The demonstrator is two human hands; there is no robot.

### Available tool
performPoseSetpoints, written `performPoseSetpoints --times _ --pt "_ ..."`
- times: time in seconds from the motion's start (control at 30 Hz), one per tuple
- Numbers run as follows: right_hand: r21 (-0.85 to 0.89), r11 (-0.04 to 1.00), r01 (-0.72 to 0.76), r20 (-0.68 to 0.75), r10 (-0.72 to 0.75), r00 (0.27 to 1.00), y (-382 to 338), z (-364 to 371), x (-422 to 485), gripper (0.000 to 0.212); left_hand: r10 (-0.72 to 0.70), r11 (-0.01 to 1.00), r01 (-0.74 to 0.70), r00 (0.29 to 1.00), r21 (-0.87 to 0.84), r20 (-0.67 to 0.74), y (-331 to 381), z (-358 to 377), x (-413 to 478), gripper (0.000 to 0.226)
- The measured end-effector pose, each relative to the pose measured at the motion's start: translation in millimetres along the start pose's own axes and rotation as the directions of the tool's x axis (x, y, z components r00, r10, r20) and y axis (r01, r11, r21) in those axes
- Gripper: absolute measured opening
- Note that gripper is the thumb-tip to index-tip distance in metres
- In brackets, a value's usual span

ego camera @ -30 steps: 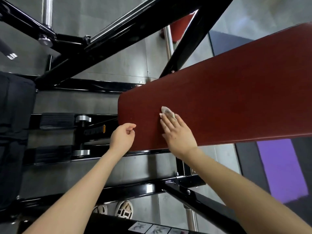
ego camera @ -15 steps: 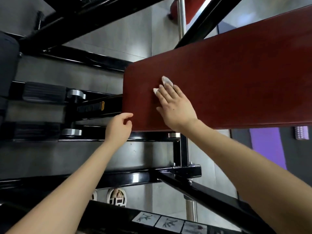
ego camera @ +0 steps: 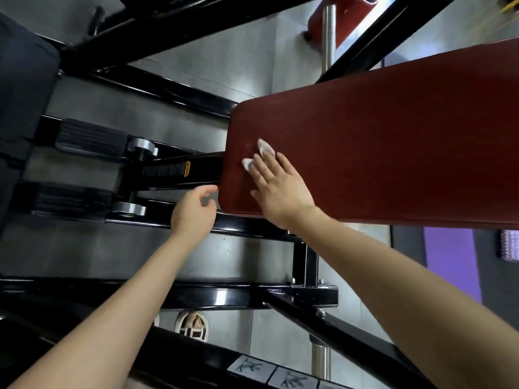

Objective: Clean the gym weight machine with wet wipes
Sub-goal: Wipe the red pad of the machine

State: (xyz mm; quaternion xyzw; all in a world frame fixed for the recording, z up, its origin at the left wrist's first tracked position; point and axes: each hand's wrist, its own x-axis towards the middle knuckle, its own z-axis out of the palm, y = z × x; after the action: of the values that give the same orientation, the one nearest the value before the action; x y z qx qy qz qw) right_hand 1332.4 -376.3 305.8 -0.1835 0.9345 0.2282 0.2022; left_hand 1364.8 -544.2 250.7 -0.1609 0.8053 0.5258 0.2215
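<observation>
Hovering with fingers loosely curled and empty, your left hand sits just beside the near corner of the red bench pad. Your right hand, fingers straight and slightly spread, presses the wet wipe onto the pad's left end.

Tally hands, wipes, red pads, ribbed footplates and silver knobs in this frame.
hands: 2, left hand and right hand
wet wipe: 1, under the right hand
red pads: 2, bench pad and roller pad
ribbed footplates: 2
silver knobs: 2
total: 9
</observation>
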Motion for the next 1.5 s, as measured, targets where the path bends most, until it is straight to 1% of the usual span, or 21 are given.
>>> performPoseSetpoints --times 0.07,0.13,0.2,0.3,0.37,0.5,0.63,0.67,0.7,0.77,0.87,0.9,0.97,1.07,1.13,1.2,1.27,1.33,1.4,1.43,1.5 --pt "-0.026 0.992 0.120 0.010 -0.120 0.993 6.2 -1.5 -12.9 0.058 0.011 1.000 -0.011 1.000 0.009 0.011 1.0 -4.6 -1.0 0.036" --pt "-0.061 0.985 0.164 -0.057 -0.167 0.984 32.8 -8.3 -17.8 0.055 -0.009 1.000 0.009 0.999 0.002 0.037 3.6 -6.0 -1.4 0.037" --pt "-0.066 0.997 0.025 -0.122 -0.033 0.992 70.9 -20.0 -12.9 0.049 -0.032 0.999 0.032 0.996 0.000 0.087 5.6 -2.7 -3.0 0.039" --pt "-0.023 0.952 -0.305 -0.094 0.302 0.949 105.1 -36.7 12.4 0.054 -0.043 0.999 0.048 0.978 -0.019 0.203 8.8 10.0 -5.7 0.044" --pt "-0.022 0.936 -0.352 -0.088 0.349 0.933 91.7 -33.5 42.7 0.060 -0.034 0.999 0.040 0.974 -0.023 0.223 10.4 17.6 -6.6 0.046" --pt "-0.002 0.990 -0.144 -0.024 0.144 0.989 25.0 -16.8 74.4 0.060 -0.034 0.997 0.048 0.975 -0.058 0.222 7.1 22.3 -8.4 0.053" --pt "0.009 0.986 0.166 0.030 -0.166 0.986 4.8 -3.0 21.0 0.058 -0.066 0.993 0.087 0.966 -0.076 0.249 4.1 16.7 -3.2 0.058" --pt "0.018 0.981 0.195 0.027 -0.196 0.980 10.8 -4.9 6.2 0.058 -0.084 0.991 0.107 0.964 -0.080 0.251 6.3 15.3 -3.0 0.058" --pt "0.004 0.984 0.180 -0.018 -0.180 0.983 22.8 -6.0 3.1 0.058 -0.099 0.989 0.124 0.963 -0.084 0.251 8.9 14.3 -2.4 0.058" --pt "-0.057 0.998 0.028 -0.109 -0.034 0.993 52.2 -14.0 21.0 0.054 -0.108 0.989 0.130 0.962 -0.072 0.251 13.7 13.0 -2.2 0.057" --pt "-0.016 0.982 -0.186 -0.039 0.185 0.982 69.3 -34.5 65.1 0.055 -0.099 0.994 0.107 0.963 -0.018 0.253 20.3 10.5 -1.4 0.057" --pt "-0.003 0.981 -0.194 -0.023 0.194 0.981 62.4 -34.5 72.9 0.055 -0.094 0.995 0.097 0.963 0.001 0.253 21.0 9.3 -0.6 0.057" --pt "0.012 0.994 -0.108 -0.008 0.108 0.994 38.5 -22.7 65.7 0.055 -0.095 0.995 0.093 0.962 0.020 0.255 22.3 6.1 0.2 0.055" --pt "0.000 0.999 0.052 -0.008 -0.052 0.999 15.0 -4.0 5.8 0.054 -0.091 0.995 0.082 0.973 0.047 0.212 31.4 0.7 -5.1 0.053" --pt "-0.023 0.997 0.067 -0.011 -0.067 0.998 21.3 -4.5 -36.4 0.054 -0.072 0.997 0.064 0.978 0.044 0.194 45.9 -0.1 -10.6 0.053" --pt "-0.025 1.000 -0.002 -0.045 0.001 0.999 49.8 -13.7 -70.5 0.054 -0.047 0.999 0.042 0.979 0.028 0.197 64.4 1.6 -16.6 0.052" --pt "-0.045 0.988 -0.151 -0.161 0.142 0.977 97.8 -25.6 -102.0 0.054 -0.011 1.000 0.010 0.979 0.004 0.203 84.7 6.4 -22.2 0.052" --pt "0.022 0.920 -0.390 -0.232 0.385 0.894 141.9 -41.8 -122.2 0.053 0.021 1.000 -0.020 0.980 -0.006 0.198 107.6 12.9 -27.4 0.051" --pt "0.105 0.835 -0.540 -0.258 0.548 0.796 149.8 -49.8 -124.0 0.052 0.068 0.997 -0.072 0.979 0.017 0.193 130.3 19.8 -33.3 0.050" --pt "0.124 0.829 -0.546 -0.253 0.558 0.790 139.7 -47.4 -120.3 0.052 0.097 0.994 -0.103 0.975 0.020 0.198 140.8 23.7 -36.3 0.050" --pt "0.098 0.890 -0.446 -0.218 0.457 0.862 113.1 -34.8 -117.7 0.055 0.151 0.987 -0.158 0.963 0.014 0.222 158.9 31.4 -41.3 0.049"
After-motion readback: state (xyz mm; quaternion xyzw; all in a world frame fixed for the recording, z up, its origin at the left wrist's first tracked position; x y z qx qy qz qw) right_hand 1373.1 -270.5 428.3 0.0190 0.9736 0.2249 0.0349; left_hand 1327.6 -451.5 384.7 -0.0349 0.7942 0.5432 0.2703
